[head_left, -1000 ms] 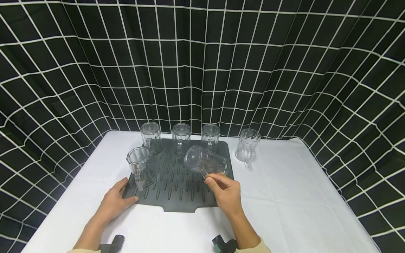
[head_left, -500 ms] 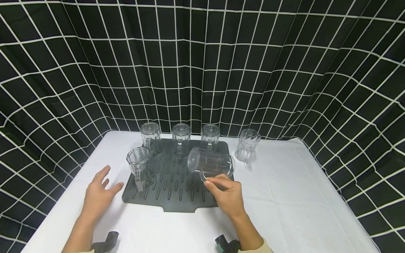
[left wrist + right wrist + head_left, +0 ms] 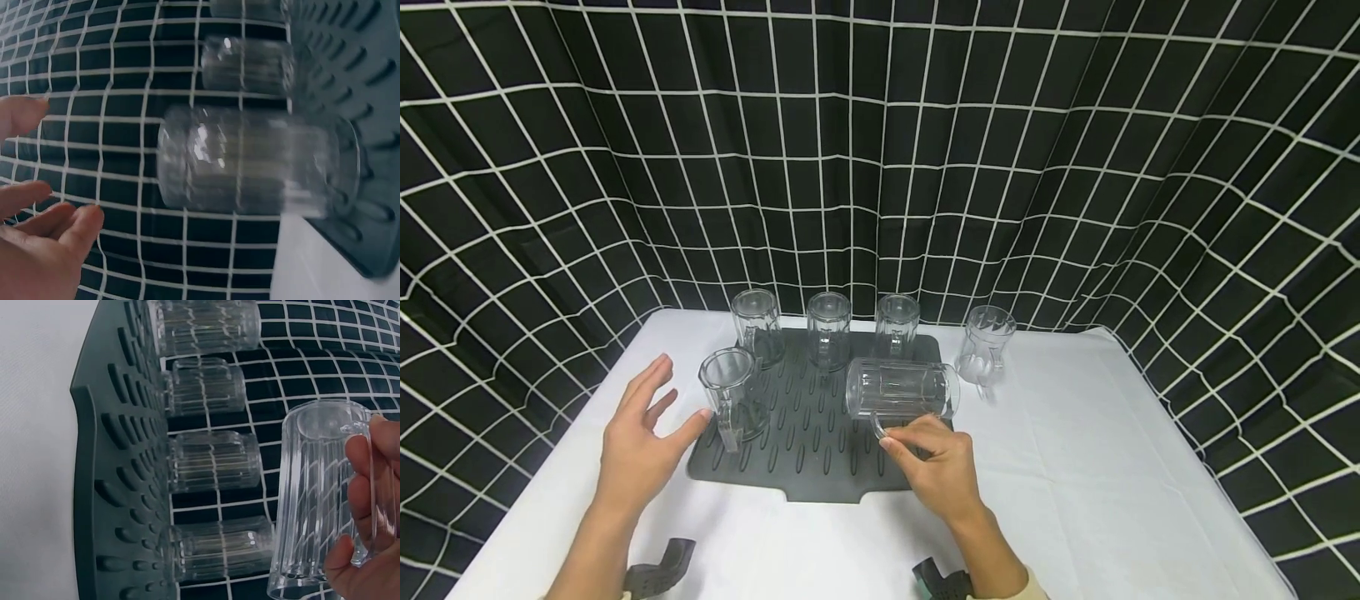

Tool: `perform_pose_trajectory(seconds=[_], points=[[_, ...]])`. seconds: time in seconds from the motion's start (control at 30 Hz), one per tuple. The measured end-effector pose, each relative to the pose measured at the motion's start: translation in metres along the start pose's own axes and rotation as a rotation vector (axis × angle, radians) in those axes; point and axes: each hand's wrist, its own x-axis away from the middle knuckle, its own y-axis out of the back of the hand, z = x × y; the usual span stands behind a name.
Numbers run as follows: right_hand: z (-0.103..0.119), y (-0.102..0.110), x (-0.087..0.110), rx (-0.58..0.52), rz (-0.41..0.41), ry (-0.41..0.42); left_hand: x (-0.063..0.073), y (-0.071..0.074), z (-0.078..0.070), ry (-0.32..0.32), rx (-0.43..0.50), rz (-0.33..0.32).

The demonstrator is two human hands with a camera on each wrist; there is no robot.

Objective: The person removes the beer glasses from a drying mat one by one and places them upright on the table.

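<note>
My right hand (image 3: pixel 936 467) pinches the handle of a clear faceted glass mug (image 3: pixel 902 387), its fingers curled at the handle in the right wrist view. This mug lies sideways in the air over the right part of a dark grey ridged drying mat (image 3: pixel 816 485), with one end pointing left. My left hand (image 3: pixel 640 454) is raised with fingers spread and holds nothing. Just right of its thumb, a second glass mug (image 3: pixel 727 396) stands on the mat's left side, apart from the hand. That mug looms large in the left wrist view, slightly blurred.
Along the mat's back edge stand a left glass mug (image 3: pixel 757 325), a middle one (image 3: pixel 829 329) and a right one (image 3: pixel 897 321). Another mug (image 3: pixel 987 346) stands on the white cloth (image 3: pixel 1090 433) beyond the mat's right edge. A black gridded curtain (image 3: pixel 880 167) encloses the back and sides.
My left hand has left the mat's edge, swung left, then risen toward the front-left mug with fingers spread. The mug in my right hand has turned from a slant to nearly level.
</note>
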Motion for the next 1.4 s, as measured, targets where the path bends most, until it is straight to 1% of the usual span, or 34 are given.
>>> perform_pose_trajectory(seconds=[0.1, 0.17, 0.27, 0.43, 0.53, 0.63, 0.73, 0.83, 0.93, 1.1, 1.27, 1.4], points=[[0.000, 0.000, 0.000, 0.022, 0.010, 0.020, 0.002, -0.006, -0.012, -0.081, 0.091, 0.057], [0.001, 0.001, 0.000, 0.035, 0.013, 0.034, 0.003, -0.012, -0.019, -0.110, 0.147, 0.104], [0.002, 0.001, 0.001, 0.038, 0.020, 0.050, 0.005, -0.023, -0.027, -0.120, 0.197, 0.167], [0.005, 0.000, 0.002, 0.038, 0.037, 0.073, 0.008, -0.044, -0.033, -0.118, 0.274, 0.255], [0.005, 0.000, 0.003, 0.053, 0.044, 0.082, 0.008, -0.057, -0.034, -0.114, 0.300, 0.292], [0.007, 0.001, 0.004, 0.075, 0.052, 0.089, 0.007, -0.067, -0.036, -0.101, 0.318, 0.318], [0.008, 0.001, 0.004, 0.097, 0.069, 0.100, 0.005, -0.074, -0.036, -0.073, 0.333, 0.342], [0.010, 0.002, 0.004, 0.111, 0.084, 0.121, 0.004, -0.081, -0.037, -0.050, 0.345, 0.366], [0.013, 0.002, 0.004, 0.115, 0.096, 0.147, 0.002, -0.090, -0.039, -0.041, 0.359, 0.394], [0.016, 0.001, 0.004, 0.116, 0.113, 0.164, 0.002, -0.099, -0.042, -0.030, 0.365, 0.427], [0.019, 0.000, 0.005, 0.105, 0.118, 0.180, 0.004, -0.104, -0.042, -0.026, 0.369, 0.432], [0.020, -0.001, 0.005, 0.091, 0.121, 0.195, 0.005, -0.107, -0.041, -0.011, 0.393, 0.452]])
